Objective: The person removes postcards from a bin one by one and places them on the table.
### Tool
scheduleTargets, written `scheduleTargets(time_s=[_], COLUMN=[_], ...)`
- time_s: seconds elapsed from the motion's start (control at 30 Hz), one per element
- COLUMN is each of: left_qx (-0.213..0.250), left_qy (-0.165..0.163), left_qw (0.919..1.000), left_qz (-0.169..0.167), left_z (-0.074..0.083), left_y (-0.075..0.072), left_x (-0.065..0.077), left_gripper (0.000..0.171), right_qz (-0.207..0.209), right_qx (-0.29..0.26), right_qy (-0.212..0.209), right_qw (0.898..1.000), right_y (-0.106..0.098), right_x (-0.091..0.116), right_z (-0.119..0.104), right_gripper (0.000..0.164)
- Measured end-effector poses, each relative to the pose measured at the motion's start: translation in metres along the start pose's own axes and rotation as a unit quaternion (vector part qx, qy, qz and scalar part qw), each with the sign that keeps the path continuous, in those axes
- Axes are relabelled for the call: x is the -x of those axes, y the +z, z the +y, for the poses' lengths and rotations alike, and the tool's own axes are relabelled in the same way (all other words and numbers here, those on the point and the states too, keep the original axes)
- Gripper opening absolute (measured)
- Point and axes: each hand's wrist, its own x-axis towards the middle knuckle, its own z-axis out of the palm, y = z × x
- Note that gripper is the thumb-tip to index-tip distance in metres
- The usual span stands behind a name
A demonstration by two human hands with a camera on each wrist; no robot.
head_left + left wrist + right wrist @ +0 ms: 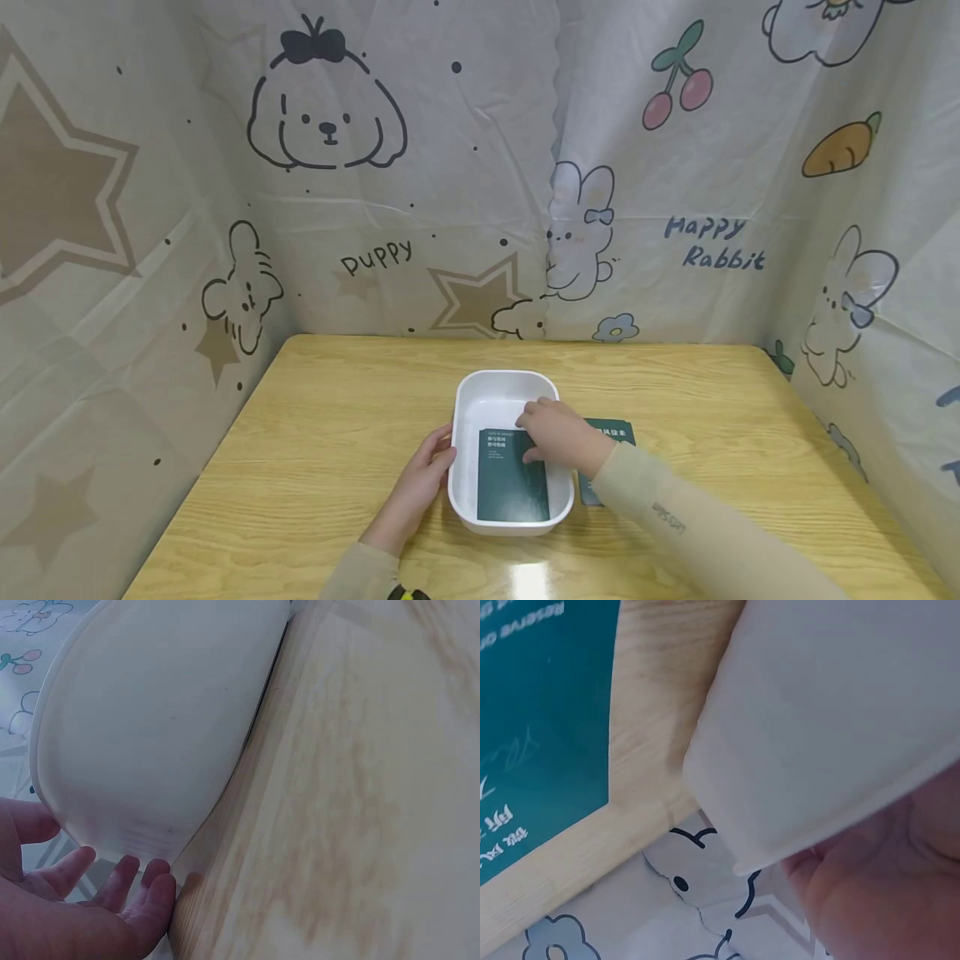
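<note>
Booklets: I count two dark green booklets; one booklet (512, 477) lies flat inside the white tray (501, 387), the second booklet (611, 433) on the wooden table (315, 433) just right of it.
Trays: one.
Left hand (425, 471): fingers straight, resting against the tray's left wall.
Right hand (558, 432): relaxed fingers pressing the tray booklet's top edge.

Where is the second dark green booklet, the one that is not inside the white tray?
In the head view, the second booklet lies flat on the wooden table, just right of the white tray, partly hidden behind the right hand and its sleeve.
</note>
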Motion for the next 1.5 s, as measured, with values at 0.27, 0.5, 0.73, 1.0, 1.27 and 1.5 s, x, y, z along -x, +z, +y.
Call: scheduleTargets(time_s=[0.27,0.5,0.73,1.0,1.27,1.5], left_qx=[-0.001,0.008,0.01,0.009,0.003,0.006], left_qy=[-0.001,0.01,0.016,0.016,0.011,0.011], left_qw=[1.0,0.9999,0.9998,0.9998,0.9999,0.9999], left_qz=[-0.001,-0.005,-0.008,-0.006,-0.002,-0.001], left_z=[0.0,0.0,0.001,0.001,-0.001,-0.002], left_y=[-0.001,-0.001,-0.001,-0.002,-0.001,0.0], left_x=[0.0,0.002,0.003,0.003,0.001,0.001], left_gripper=[0.046,0.046,0.047,0.047,0.047,0.048], right_qz=[-0.019,-0.028,-0.031,-0.024,-0.005,0.004], right_qx=[0.033,0.025,0.001,-0.036,-0.081,-0.101], right_qy=[0.011,0.024,0.035,0.048,0.042,0.043], right_qw=[0.999,0.999,0.999,0.998,0.996,0.994], right_y=[0.005,0.006,0.008,0.007,0.004,-0.001], right_x=[-0.004,-0.007,-0.01,-0.009,-0.004,-0.001], right_z=[-0.002,-0.002,0.001,0.0,0.001,0.002], right_gripper=[0.052,0.051,0.055,0.058,0.053,0.051])
